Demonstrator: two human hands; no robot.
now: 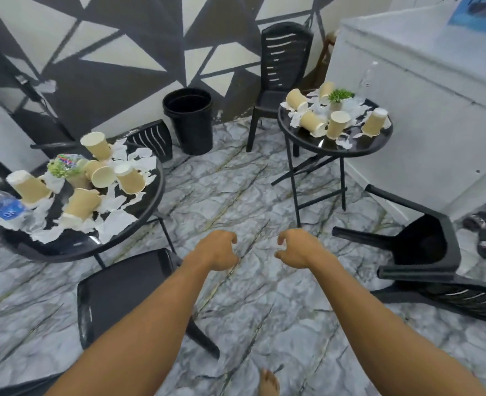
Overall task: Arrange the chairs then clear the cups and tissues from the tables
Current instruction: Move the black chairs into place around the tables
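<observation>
at far left a water bottle [3,206] lies on the left counter [138,212], a round dark one strewn with torn tissues [116,221] and paper cups [80,205], some upright, some tipped over, around a small plant [61,165]. behind this counter a fallen chair [150,137] shows its slatted back; a second chair [121,292] stands just in front of the counter, its seat facing up. a black bin [190,118] stands against the patterned wall. both bare arms reach forward over the marble floor [250,195]: the left hand [219,251] and right hand [297,248] hover near each other, each grip loosely curled, half wide and holding nothing. an upright chair [281,67] stands by the wall, just behind the right counter [333,144], which carries more cups [337,124] and tissues [296,118] around a green plant [339,96]. at right a chair [433,252] lies tipped on its side beside a white cabinet [436,110], with sandals [484,241] on the floor beyond it.
</observation>
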